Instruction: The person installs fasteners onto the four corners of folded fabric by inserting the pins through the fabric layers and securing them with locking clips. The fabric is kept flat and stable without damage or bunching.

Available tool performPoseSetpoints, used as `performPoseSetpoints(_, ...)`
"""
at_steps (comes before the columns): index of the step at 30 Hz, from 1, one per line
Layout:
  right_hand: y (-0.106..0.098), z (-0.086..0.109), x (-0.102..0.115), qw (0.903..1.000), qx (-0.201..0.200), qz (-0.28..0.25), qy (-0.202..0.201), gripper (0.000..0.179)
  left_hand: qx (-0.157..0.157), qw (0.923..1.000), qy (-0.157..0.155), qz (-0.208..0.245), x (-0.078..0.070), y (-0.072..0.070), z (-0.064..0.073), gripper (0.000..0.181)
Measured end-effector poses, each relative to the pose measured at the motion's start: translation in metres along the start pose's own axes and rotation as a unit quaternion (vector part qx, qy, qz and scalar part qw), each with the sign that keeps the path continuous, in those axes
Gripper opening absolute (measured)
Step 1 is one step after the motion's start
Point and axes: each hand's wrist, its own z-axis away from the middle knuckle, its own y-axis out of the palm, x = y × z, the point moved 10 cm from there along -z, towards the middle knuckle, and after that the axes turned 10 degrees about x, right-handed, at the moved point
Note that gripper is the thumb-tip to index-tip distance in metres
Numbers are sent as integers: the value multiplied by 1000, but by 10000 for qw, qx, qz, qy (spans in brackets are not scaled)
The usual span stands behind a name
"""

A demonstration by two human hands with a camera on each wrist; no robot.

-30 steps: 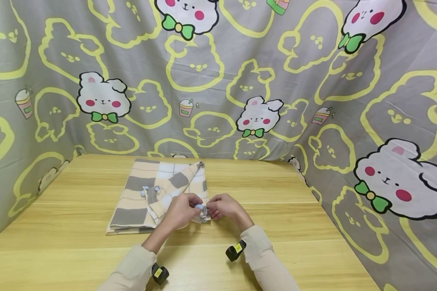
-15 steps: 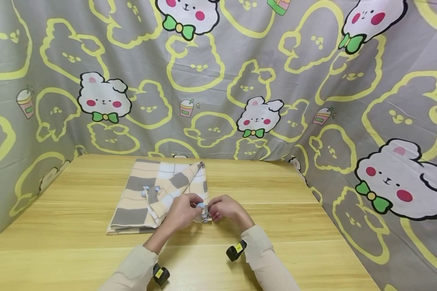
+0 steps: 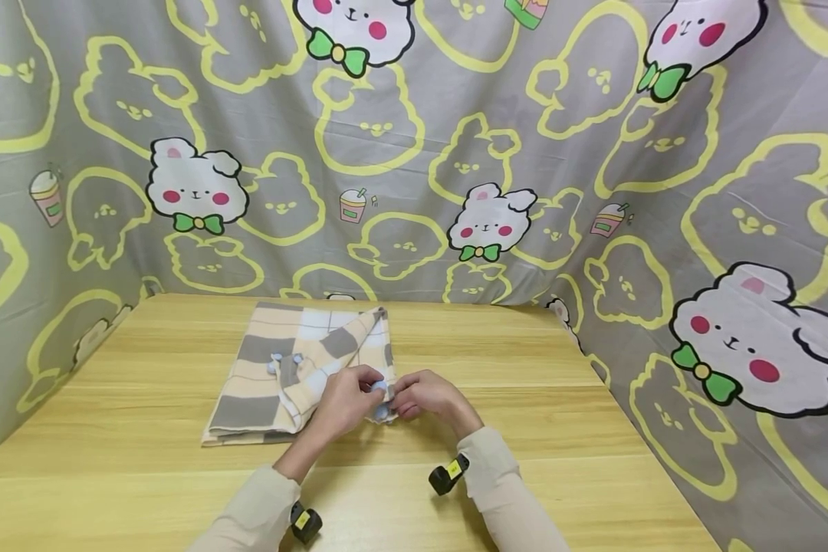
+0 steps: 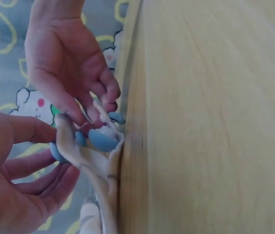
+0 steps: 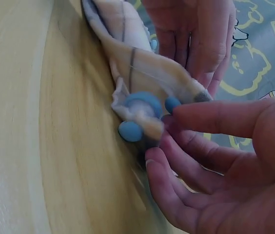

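Observation:
A plaid blanket (image 3: 248, 410) in beige, grey and white lies folded on the table, one layer turned back diagonally. At its near right corner my left hand (image 3: 345, 400) pinches the fabric edge beside a light blue rounded piece (image 4: 57, 153). Facing it, my right hand (image 3: 429, 395) holds the same corner between thumb and fingers, the index fingertip against a small blue knob (image 5: 171, 104). A larger blue cap (image 5: 145, 102) and a blue oval end (image 5: 130, 131) sit on the bunched cloth there. Fingers partly hide these fastener-like pieces.
Another set of blue pieces (image 3: 274, 362) is fixed to a grey tab of cloth on the blanket's upper layer. The wooden table (image 3: 524, 353) carries the blanket left of centre. A grey cartoon-print curtain (image 3: 400, 230) hangs around the back and sides.
The right fingers have shifted slightly at the corner, and more of the lower blue piece shows between the hands. The left hand and the rest of the blanket stay nearly in place.

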Motion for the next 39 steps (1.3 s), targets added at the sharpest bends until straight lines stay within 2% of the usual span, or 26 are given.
performPoseSetpoints(9, 1, 3, 1, 9981, 14, 603, 112, 20, 97, 9999, 12, 50, 0, 3, 1, 12)
performPoseSetpoints(13, -1, 2, 0, 9988, -130, 446, 128, 24, 175, 9998, 98, 36, -1, 8, 2, 12)
performPoseSetpoints(16, -6, 2, -1, 9989, -383, 221, 157, 28, 180, 9995, 239, 29, -3, 12, 4, 13)
performPoseSetpoints(19, -10, 3, 0, 9982, -585, 42, 118, 24, 196, 9992, 339, 8, -5, 15, 5, 13)
performPoseSetpoints(25, -13, 5, 6, 9975, -694, 111, -30, 20, 263, 9988, 404, -122, -6, 17, 4, 16)
performPoseSetpoints(28, -14, 7, 8, 9968, -772, 156, -97, 18, 398, 9982, 415, -174, -8, 17, 3, 17)
performPoseSetpoints(31, -14, 8, 8, 9967, -791, 122, -128, 16, 671, 9971, 321, -175, -9, 15, 2, 12)
performPoseSetpoints(33, -13, 7, 9, 9970, -738, 158, -157, 16, 681, 9972, 260, -191, -8, 5, 0, 6)
performPoseSetpoints(35, -11, 6, 9, 9974, -674, 189, -164, 15, 525, 9984, 110, -166, -4, -14, -1, 5)
performPoseSetpoints(37, -10, 5, 9, 9977, -615, 240, -168, 15, 75, 9997, -37, -225, 5, -43, -2, 9)
performPoseSetpoints(39, -9, 5, 8, 9978, -578, 283, -155, 15, -452, 9977, -292, -408, 21, -75, -1, 13)
